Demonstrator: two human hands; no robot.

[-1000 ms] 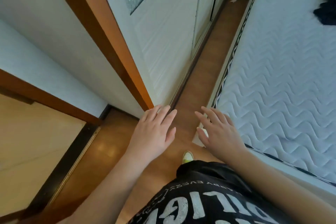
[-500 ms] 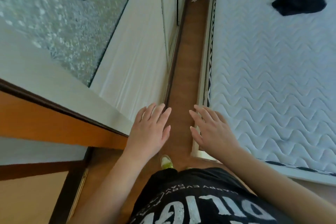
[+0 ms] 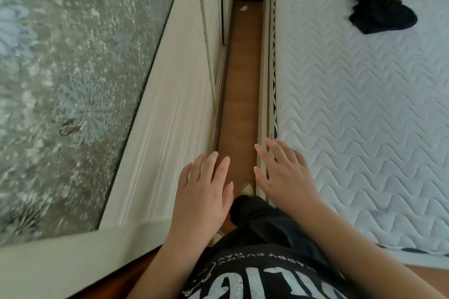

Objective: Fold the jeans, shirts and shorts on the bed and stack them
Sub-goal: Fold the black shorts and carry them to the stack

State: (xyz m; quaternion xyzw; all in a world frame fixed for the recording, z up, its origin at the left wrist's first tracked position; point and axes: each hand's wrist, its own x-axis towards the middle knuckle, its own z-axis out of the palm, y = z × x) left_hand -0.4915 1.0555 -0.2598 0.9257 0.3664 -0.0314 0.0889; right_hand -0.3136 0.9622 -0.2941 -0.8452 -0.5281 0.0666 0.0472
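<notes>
Head view. The left hand (image 3: 204,192) is held out at lower centre of the frame, palm down, fingers straight and slightly spread, holding nothing; it sits over the lower edge of the cream ribbed wardrobe door (image 3: 170,114). The right hand (image 3: 283,172) is level with it just to the right, also flat with straight, spread fingers and empty; it overlaps the near left edge of the white quilted mattress with a wave-stitched pattern (image 3: 364,109), though contact cannot be confirmed. The two hands are apart, with the narrow strip of brown wooden floor (image 3: 243,80) showing between them.

The crumpled black garment (image 3: 379,12) lies unfolded on the mattress at upper right of the frame, well apart from both hands. Its type cannot be told.

A frosted glass panel with a snowflake pattern (image 3: 68,85) fills the left of the frame, blurred. A black T-shirt with white lettering (image 3: 255,279) occupies the bottom centre. A yellow-green shoe toe (image 3: 247,188) shows on the floor between the hands. A small white scrap (image 3: 243,8) lies on the floor at upper centre.
</notes>
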